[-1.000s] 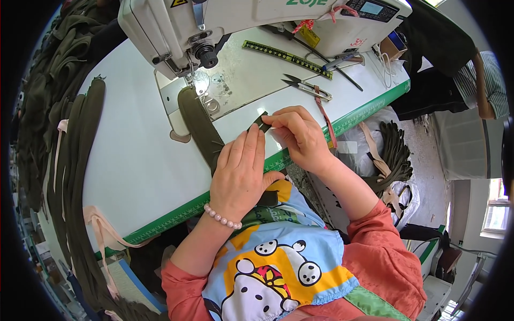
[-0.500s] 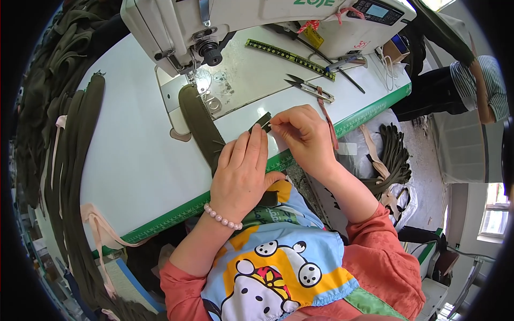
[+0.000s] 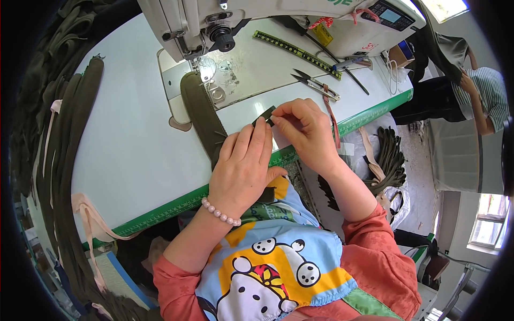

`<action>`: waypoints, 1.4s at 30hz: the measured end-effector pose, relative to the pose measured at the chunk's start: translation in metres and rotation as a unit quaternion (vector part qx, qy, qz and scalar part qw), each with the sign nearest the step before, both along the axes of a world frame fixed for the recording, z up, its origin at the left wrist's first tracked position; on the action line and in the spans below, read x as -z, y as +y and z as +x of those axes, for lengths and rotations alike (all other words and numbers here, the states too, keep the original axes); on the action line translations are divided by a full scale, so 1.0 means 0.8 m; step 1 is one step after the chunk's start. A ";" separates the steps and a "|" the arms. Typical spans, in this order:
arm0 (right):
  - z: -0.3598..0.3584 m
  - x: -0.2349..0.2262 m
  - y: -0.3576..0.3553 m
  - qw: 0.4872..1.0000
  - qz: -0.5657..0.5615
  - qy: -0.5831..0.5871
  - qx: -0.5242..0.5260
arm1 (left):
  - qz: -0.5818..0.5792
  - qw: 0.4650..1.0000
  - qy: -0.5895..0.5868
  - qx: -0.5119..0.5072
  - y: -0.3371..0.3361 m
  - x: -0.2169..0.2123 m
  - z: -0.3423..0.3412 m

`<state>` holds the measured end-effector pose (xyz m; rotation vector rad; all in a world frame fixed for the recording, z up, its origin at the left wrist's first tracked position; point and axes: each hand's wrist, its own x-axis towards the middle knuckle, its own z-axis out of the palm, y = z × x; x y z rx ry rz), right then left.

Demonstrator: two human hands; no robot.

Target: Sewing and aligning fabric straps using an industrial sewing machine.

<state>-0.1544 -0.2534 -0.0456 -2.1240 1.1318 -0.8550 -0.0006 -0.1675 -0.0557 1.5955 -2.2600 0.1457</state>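
My left hand (image 3: 243,160) lies flat with its fingers stretched out, pressing a small dark olive fabric strip (image 3: 263,115) onto the table near its front edge. At the strip's far right end, my right hand (image 3: 304,125) is closed in a pinch of thumb and forefinger; what sits between those fingertips is too small to make out. A longer olive fabric band (image 3: 199,109) runs from under the sewing machine's needle area down to my left hand, with loose threads on its edge. Part of both fabric pieces is hidden under my left hand.
The sewing machine (image 3: 184,27) stands at the back. Thread snips (image 3: 316,85), a yellow-green ruler strip (image 3: 297,53) and a pen (image 3: 348,62) lie to the right. Olive bands (image 3: 80,123) hang at the left. A person (image 3: 482,91) stands far right beside bundled bands (image 3: 388,160).
The view has shifted slightly. My left hand stays flat on the strip, and my right hand keeps its pinch by the strip's end. The person at the right has moved an arm.
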 end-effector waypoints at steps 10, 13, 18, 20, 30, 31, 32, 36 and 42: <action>0.004 0.001 -0.002 1.000 -0.009 0.016 0.005 | -0.008 1.000 -0.004 -0.002 0.000 0.002 0.000; 0.003 0.001 -0.003 1.000 -0.011 0.020 0.004 | 0.002 1.000 -0.001 0.000 0.000 0.002 0.000; 0.003 0.002 -0.002 1.000 -0.005 0.018 0.003 | -0.004 1.000 -0.005 -0.005 0.001 0.003 -0.001; 0.001 0.001 -0.002 1.000 0.008 0.010 -0.010 | 0.001 1.000 -0.005 -0.004 0.001 0.003 -0.001; 0.001 0.003 -0.003 0.994 0.079 -0.070 0.018 | -0.009 1.000 -0.004 -0.006 0.001 0.004 0.000; 0.001 0.002 -0.004 0.996 0.075 -0.046 0.012 | -0.003 1.000 -0.004 -0.005 0.001 0.004 0.000; 0.001 0.002 -0.004 0.997 0.068 -0.024 0.004 | -0.004 1.000 -0.003 -0.004 0.001 0.005 0.000; -0.002 -0.001 -0.004 0.999 0.030 0.025 -0.014 | -0.008 1.000 0.002 -0.004 0.001 0.005 0.000; 0.002 0.002 -0.009 0.992 0.116 -0.039 0.019 | -0.018 1.000 0.003 -0.006 0.001 0.005 0.000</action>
